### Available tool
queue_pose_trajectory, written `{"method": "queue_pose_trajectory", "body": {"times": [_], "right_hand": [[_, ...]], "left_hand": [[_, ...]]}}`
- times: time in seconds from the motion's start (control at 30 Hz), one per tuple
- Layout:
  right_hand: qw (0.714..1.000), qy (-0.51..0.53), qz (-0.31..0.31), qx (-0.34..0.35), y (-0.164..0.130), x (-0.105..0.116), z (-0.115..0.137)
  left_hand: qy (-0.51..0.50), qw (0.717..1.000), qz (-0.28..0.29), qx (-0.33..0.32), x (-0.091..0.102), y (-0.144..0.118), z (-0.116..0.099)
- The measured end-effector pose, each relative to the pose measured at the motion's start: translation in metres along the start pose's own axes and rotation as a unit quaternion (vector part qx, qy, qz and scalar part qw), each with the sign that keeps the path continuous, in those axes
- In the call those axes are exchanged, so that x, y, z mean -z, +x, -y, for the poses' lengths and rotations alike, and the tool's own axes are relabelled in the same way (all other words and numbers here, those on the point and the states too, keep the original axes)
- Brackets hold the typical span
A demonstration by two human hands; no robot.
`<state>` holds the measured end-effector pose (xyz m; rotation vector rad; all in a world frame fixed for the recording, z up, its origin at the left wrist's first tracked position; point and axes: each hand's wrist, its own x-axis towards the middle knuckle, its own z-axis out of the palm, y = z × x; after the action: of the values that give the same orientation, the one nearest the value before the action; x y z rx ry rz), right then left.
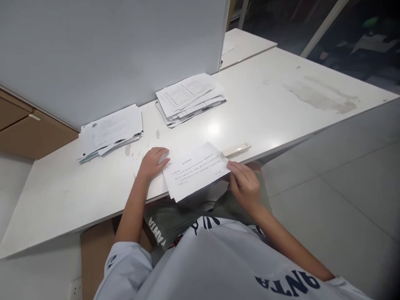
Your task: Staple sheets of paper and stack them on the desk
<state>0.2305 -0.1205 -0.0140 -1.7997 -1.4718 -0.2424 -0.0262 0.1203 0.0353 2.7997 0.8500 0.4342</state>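
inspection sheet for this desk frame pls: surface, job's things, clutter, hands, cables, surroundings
Surface: white table, grey smear toward its far right, small marks near the left stack.
Job's things: printed sheet overhanging the near edge.
Clutter: left paper stack, right paper stack, cream bar-shaped object beside the sheet.
Hands: left hand flat on the sheet's left edge; right hand pinching its right edge.
Cables: nothing seen.
Surroundings: grey partition, cardboard boxes, tiled floor.
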Motion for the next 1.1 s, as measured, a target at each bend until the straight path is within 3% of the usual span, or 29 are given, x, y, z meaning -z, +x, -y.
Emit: {"method": "queue_pose_trajectory", "body": {"times": [0.3, 0.77, 0.97, 1.1], "right_hand": [[0.997, 0.019, -0.065, 0.045, -0.007, -0.001, 0.003], [0.997, -0.029, -0.072, -0.025, -0.007, -0.001, -0.023], [0.995, -0.097, -0.031, 0.021, -0.006, -0.005, -0.013], [0.993, -0.100, -0.029, 0.060, 0.001, -0.012, -0.020]], "left_hand": [[-0.025, 1.000, -0.014, -0.007, -0.001, 0.001, 0.004], [-0.050, 0.998, -0.030, -0.001, -0.001, 0.002, 0.003], [-0.060, 0.997, -0.040, -0.007, -0.001, 0.003, 0.008], [-0.046, 0.996, -0.079, -0.006, 0.002, 0.006, 0.010]]}}
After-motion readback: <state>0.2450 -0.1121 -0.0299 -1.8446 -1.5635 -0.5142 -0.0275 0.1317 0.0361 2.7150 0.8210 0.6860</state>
